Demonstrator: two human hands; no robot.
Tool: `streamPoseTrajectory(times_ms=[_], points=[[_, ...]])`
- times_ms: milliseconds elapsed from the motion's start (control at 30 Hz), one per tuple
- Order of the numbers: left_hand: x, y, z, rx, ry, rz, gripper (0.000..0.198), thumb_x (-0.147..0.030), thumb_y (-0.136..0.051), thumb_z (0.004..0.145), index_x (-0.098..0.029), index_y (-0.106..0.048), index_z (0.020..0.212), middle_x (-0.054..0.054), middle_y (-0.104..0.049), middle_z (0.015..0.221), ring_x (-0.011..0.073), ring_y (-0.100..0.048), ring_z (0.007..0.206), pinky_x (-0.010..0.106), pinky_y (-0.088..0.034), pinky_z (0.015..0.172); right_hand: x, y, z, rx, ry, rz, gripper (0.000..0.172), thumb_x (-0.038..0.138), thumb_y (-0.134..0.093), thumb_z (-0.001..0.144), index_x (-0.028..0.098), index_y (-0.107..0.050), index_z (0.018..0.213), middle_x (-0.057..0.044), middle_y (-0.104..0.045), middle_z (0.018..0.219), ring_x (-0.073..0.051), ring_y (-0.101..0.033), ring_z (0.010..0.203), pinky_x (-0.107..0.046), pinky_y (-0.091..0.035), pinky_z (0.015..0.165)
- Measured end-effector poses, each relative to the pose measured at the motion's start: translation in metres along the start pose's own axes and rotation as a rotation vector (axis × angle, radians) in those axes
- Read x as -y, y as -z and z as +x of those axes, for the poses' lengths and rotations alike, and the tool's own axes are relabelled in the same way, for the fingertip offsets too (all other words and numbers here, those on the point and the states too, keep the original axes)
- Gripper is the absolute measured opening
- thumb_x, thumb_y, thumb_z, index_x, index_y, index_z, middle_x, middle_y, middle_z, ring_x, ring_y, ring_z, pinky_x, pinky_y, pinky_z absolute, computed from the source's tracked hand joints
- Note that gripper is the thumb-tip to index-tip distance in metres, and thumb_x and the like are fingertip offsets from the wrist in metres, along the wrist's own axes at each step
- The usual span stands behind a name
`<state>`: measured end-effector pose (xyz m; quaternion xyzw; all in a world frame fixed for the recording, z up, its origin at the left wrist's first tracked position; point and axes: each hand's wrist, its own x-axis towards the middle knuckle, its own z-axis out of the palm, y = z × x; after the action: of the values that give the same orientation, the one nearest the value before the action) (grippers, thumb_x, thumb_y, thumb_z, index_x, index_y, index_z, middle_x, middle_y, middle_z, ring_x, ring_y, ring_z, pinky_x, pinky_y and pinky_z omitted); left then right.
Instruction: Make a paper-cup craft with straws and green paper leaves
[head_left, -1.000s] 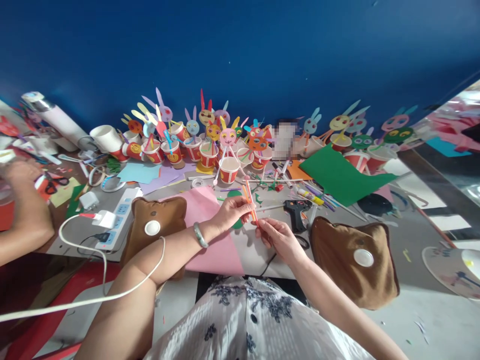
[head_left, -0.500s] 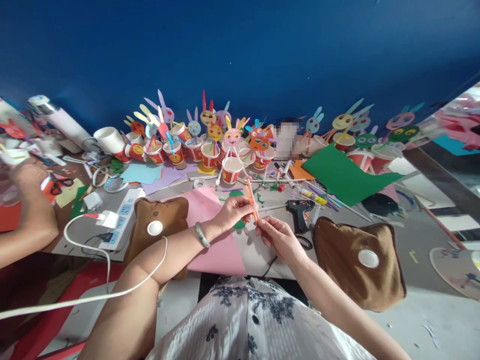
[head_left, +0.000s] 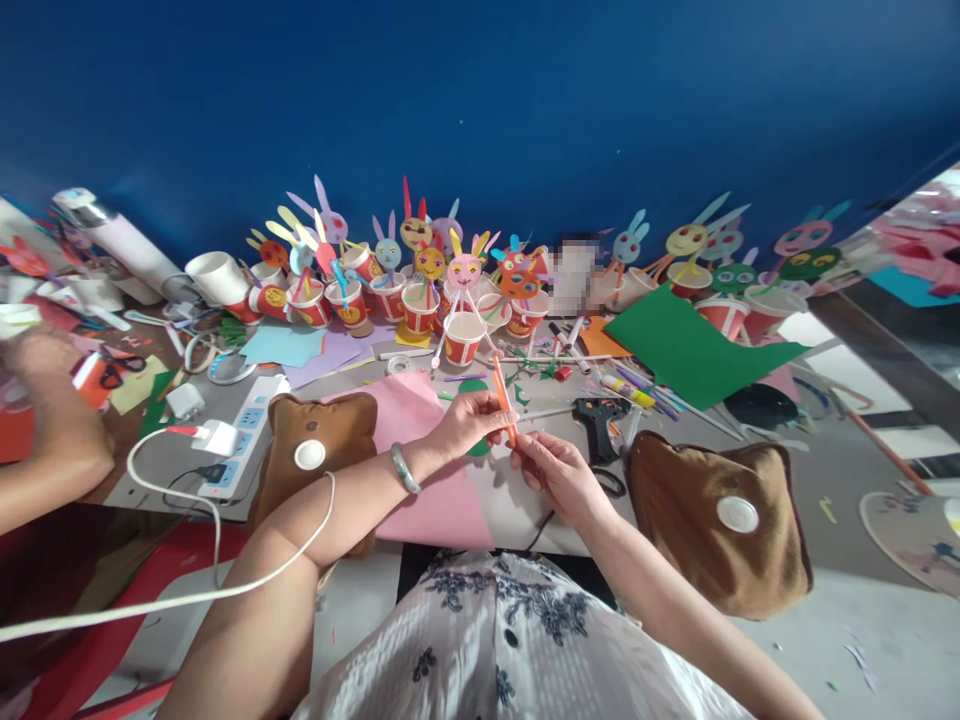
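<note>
Between my two hands is a thin orange strip (head_left: 502,384), tilted, with a paler lengthwise band; whether it is paper or a straw I cannot tell. My left hand (head_left: 474,420) pinches it around the middle. Lower down, the fingertips of my right hand (head_left: 553,474) are closed on its bottom end. Beneath the hands lie a pink paper sheet (head_left: 431,500) and a green paper piece (head_left: 478,445), partly covered by my left hand. A paper cup (head_left: 464,345) with a pink rabbit-like face (head_left: 466,271) stands just beyond the strip.
A black glue gun (head_left: 598,425) lies right of my hands. Brown plush pouches flank me, one left (head_left: 281,460) and one right (head_left: 712,560). A white cable (head_left: 225,597) crosses my left arm from a power strip (head_left: 244,430). Another person's arm (head_left: 56,450) is at far left.
My hands stay in nearly the same place. The orange strip has turned slightly, showing a broader orange side near the fingers. The other person's hand at far left has shifted a little lower.
</note>
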<state>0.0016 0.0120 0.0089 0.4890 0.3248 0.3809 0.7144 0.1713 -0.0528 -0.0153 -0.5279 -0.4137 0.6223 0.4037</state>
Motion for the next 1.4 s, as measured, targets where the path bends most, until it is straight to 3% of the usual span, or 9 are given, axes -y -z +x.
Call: streamPoseTrajectory(times_ms=[333,733,1067,1233,1400], points=[[0.001,0.001,0.000,0.000,-0.015,-0.004,0.046,-0.054,-0.082,0.067,-0.014,-0.059,0.067,-0.004,-0.056,0.050,0.0068,-0.049,0.045,0.022,-0.037,0.047,0.008,-0.003,-0.002,0.004,-0.033,0.049,0.050,0.066,-0.073,0.077,0.017,-0.065,0.073,-0.001,-0.059,0.065,-0.007,-0.036,0.048,-0.025,-0.021,0.045],[0.005,0.000,0.002,-0.009,0.015,-0.049,0.047,-0.050,-0.089,0.060,-0.013,-0.062,0.072,-0.004,-0.056,0.055,0.0057,-0.047,0.045,0.021,-0.037,0.046,0.009,-0.006,-0.001,0.041,-0.049,0.152,0.047,0.061,-0.076,0.077,0.016,-0.065,0.068,0.001,-0.054,0.061,-0.006,-0.034,0.047,-0.025,-0.023,0.048],[0.009,0.001,0.001,0.007,-0.044,-0.013,0.043,-0.051,-0.084,0.067,-0.014,-0.063,0.073,-0.005,-0.054,0.055,0.0058,-0.045,0.046,0.022,-0.035,0.047,0.011,-0.010,-0.001,0.061,-0.049,0.179,0.043,0.054,-0.082,0.075,0.016,-0.063,0.073,0.003,-0.053,0.066,-0.004,-0.035,0.049,-0.023,-0.022,0.047],[0.014,0.001,0.000,0.007,-0.039,0.013,0.039,-0.048,-0.081,0.071,-0.012,-0.068,0.076,-0.001,-0.061,0.060,0.0062,-0.048,0.050,0.022,-0.038,0.051,0.008,-0.005,-0.001,0.050,0.045,-0.048,0.045,0.061,-0.073,0.081,0.017,-0.063,0.081,0.003,-0.055,0.064,-0.006,-0.038,0.049,-0.023,-0.025,0.047],[0.015,0.003,0.001,-0.020,-0.017,0.047,0.039,-0.049,-0.082,0.070,-0.012,-0.068,0.076,-0.002,-0.061,0.059,0.0070,-0.050,0.051,0.022,-0.038,0.050,0.018,0.022,-0.004,0.074,0.180,-0.649,0.042,0.059,-0.059,0.090,0.018,-0.069,0.085,-0.002,-0.066,0.068,-0.013,-0.051,0.056,-0.025,-0.038,0.054]])
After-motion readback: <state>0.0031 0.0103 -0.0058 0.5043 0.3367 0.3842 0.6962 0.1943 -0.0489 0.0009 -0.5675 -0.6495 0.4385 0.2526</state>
